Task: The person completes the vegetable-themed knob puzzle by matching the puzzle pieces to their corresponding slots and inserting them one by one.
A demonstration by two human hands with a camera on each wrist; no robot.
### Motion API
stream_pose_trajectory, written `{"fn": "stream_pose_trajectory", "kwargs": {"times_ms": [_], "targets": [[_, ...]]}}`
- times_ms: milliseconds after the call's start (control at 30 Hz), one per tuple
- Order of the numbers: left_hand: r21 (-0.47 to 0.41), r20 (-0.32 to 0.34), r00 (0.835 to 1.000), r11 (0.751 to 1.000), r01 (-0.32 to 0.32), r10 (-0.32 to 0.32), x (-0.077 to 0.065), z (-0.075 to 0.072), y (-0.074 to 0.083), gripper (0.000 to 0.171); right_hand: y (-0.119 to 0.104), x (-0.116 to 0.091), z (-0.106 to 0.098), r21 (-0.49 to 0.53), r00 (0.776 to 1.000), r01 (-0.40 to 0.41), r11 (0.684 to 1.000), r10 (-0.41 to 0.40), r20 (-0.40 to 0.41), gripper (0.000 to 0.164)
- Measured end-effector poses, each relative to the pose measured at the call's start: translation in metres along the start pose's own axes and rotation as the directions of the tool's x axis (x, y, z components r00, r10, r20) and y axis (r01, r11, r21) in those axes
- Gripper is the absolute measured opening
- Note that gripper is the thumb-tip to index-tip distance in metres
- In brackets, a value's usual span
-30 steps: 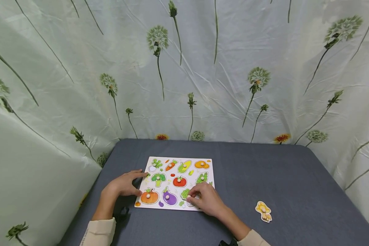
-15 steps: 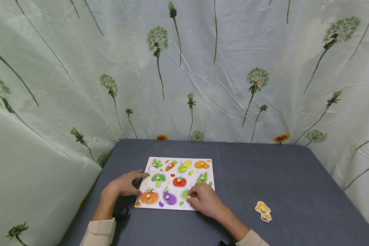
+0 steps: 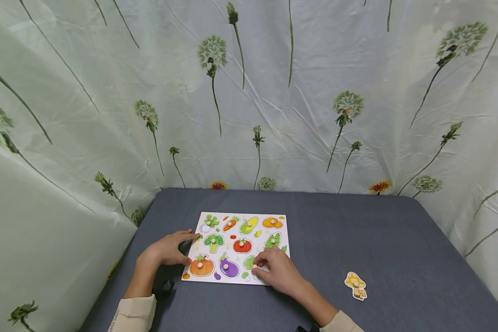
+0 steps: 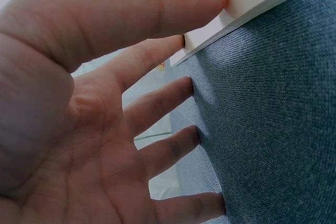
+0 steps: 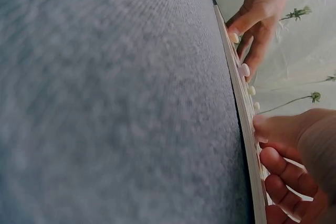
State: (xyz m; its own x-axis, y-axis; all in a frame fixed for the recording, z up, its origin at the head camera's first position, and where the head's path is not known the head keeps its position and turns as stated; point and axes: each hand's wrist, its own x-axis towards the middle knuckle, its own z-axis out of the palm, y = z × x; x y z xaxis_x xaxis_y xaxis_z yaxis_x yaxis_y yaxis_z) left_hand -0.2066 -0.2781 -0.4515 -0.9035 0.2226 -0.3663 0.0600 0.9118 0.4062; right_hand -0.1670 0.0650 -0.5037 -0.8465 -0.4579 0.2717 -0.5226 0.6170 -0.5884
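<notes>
A white vegetable puzzle board (image 3: 257, 246) lies on the table, with knobbed pieces in it such as a pumpkin (image 3: 206, 266), an eggplant (image 3: 231, 268) and a tomato (image 3: 246, 246). My left hand (image 3: 168, 248) has its fingers spread, thumb and index fingertip on the board's left edge; in the left wrist view its other fingertips (image 4: 190, 85) reach down to the cloth. My right hand (image 3: 279, 269) pinches the knob of a leafy green puzzle piece (image 3: 249, 262) at the lower right of the board. Its fingers cover part of that piece and the board's corner.
A yellow mushroom piece (image 3: 355, 282) lies alone on the dark grey table (image 3: 336, 230), right of my right forearm. Behind the table hangs a pale curtain (image 3: 299, 152) printed with dandelions.
Almost nothing differs: my right thumb and fingers shift very slightly at the leafy piece's knob. The left hand, board and mushroom piece stay put.
</notes>
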Motion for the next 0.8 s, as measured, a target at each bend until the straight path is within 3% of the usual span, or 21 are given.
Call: {"fn": "stream_pose_trajectory", "kwargs": {"times_ms": [333, 800], "targets": [[0.000, 0.008, 1.000, 1.000, 0.007, -0.007, 0.001, 0.000, -0.001, 0.084, 0.008, -0.007, -0.015, 0.122, 1.000, -0.003, 0.992, -0.001, 0.029, 0.015], [0.004, -0.007, 1.000, 1.000, -0.010, 0.011, 0.001, 0.001, 0.000, 0.082, 0.033, -0.027, -0.057, 0.049, 0.999, -0.040, 0.998, 0.040, -0.001, 0.018]]}}
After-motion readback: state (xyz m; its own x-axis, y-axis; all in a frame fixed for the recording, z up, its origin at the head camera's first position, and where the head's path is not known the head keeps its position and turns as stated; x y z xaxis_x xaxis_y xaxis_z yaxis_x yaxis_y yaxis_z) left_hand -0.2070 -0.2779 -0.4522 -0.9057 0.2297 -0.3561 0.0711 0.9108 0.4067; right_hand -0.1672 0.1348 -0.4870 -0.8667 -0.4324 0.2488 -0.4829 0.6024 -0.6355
